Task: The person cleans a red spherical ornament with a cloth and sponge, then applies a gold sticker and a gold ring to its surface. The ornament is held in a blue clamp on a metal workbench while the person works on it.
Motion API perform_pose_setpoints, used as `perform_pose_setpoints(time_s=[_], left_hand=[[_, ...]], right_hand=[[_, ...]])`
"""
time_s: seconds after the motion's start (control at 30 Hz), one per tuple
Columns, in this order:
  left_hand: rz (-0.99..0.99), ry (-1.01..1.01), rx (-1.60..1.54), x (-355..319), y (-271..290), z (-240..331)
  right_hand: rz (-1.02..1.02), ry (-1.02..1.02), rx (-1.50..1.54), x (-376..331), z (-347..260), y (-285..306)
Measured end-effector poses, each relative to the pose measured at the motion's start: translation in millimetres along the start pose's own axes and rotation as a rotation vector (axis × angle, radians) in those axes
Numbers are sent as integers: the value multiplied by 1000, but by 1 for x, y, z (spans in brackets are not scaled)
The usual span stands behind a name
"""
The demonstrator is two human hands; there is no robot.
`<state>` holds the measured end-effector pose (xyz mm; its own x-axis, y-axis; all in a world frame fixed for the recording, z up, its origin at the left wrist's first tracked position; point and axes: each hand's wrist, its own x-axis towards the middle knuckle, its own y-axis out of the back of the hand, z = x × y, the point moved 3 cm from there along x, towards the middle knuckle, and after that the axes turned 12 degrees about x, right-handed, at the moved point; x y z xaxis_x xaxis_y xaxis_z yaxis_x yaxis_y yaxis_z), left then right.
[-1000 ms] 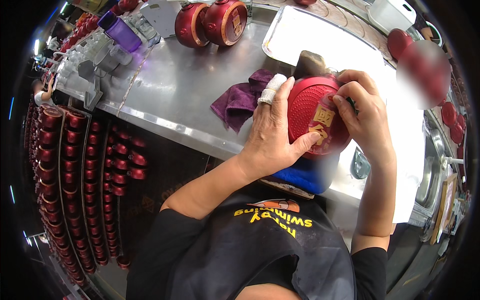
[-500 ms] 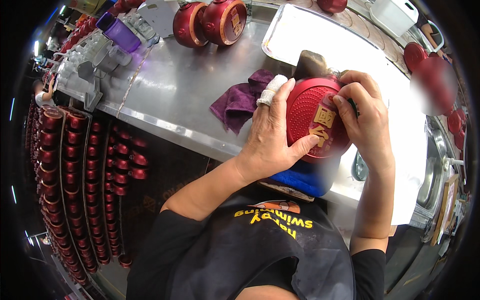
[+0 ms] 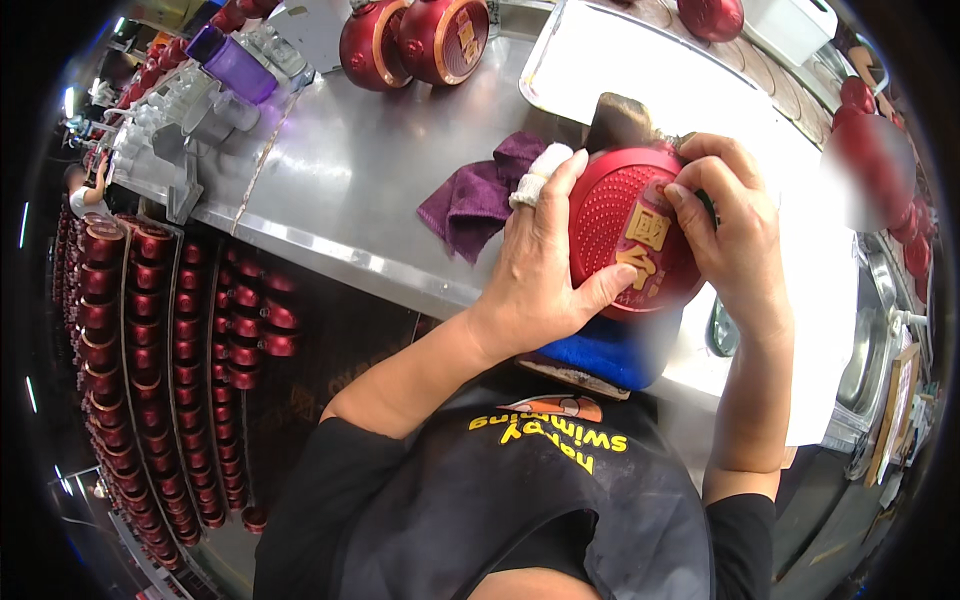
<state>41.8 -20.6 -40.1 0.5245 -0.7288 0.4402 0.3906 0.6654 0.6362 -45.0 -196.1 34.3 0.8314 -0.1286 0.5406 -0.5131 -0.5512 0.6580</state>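
A round, flat-faced red bottle (image 3: 602,212) with a dotted texture is tilted in front of me. Down its face runs a label strip (image 3: 648,230) with gold characters and a pale, see-through upper end. My left hand (image 3: 530,265) grips the bottle's left side, its thumb pressing on the lower gold character. White wrapping (image 3: 540,175) covers one of its fingers. My right hand (image 3: 742,230) is closed at the strip's upper end, thumb against bent forefinger; its other fingers curl behind the bottle's right edge. Beneath the bottle is a blue pad (image 3: 608,355).
A crumpled purple cloth (image 3: 470,205) lies left of the bottle on the metal table (image 3: 350,150). Behind the bottle is a dark brown block (image 3: 620,122). Two red bottles (image 3: 440,45) stand farther back, near a white tray (image 3: 545,75). Racked red bottles (image 3: 150,300) fill the lower left.
Both hands and the bottle keep nearly the same pose, with the bottle a little higher in view. The right thumb and forefinger stay at the strip's upper end.
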Motion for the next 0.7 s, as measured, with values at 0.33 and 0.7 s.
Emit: perform_pose_setpoints(time_s=[0.33,0.7], left_hand=[[-22,32,-22,-1,-1,2],[-11,99,-116,44,10,-8]], right_hand=[[38,10,-78,0,-6,1],[85,-166,-147,-53,-16,1]])
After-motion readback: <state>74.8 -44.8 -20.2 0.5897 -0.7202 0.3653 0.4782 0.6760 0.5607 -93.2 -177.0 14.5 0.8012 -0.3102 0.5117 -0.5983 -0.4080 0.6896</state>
